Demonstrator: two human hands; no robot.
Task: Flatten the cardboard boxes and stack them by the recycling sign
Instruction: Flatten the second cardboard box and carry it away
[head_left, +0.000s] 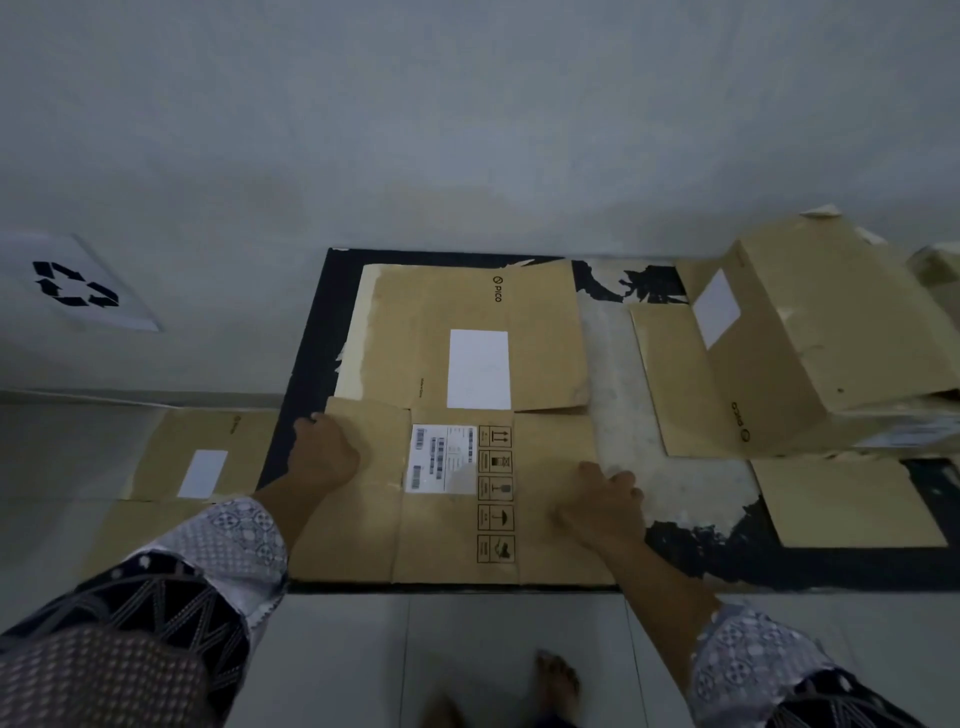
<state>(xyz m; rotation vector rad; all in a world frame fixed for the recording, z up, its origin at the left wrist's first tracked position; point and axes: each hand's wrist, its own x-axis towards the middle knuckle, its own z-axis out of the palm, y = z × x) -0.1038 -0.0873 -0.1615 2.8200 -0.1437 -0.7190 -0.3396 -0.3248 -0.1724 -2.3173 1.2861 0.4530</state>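
A: Box (540, 457)? Lying where?
B: Lying flattened on a dark mat (332, 322), overlapping a second flat box (415, 322), well right of the recycling sign (78, 286).
A: Being held how?
B: Being gripped at opposite edges: by the left hand (324, 457) curling over a left flap, by the right hand (602, 506) curling round the right edge.

"PICO" is being displayed on the flat brown cardboard box (405, 332) and on the folded brown cardboard box (810, 332) right of it; a black recycling symbol, on the white paper sheet (78, 286) left of it.

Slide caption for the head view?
Left hand and right hand hold a flattened box on a dark mat; recycling sign at left.
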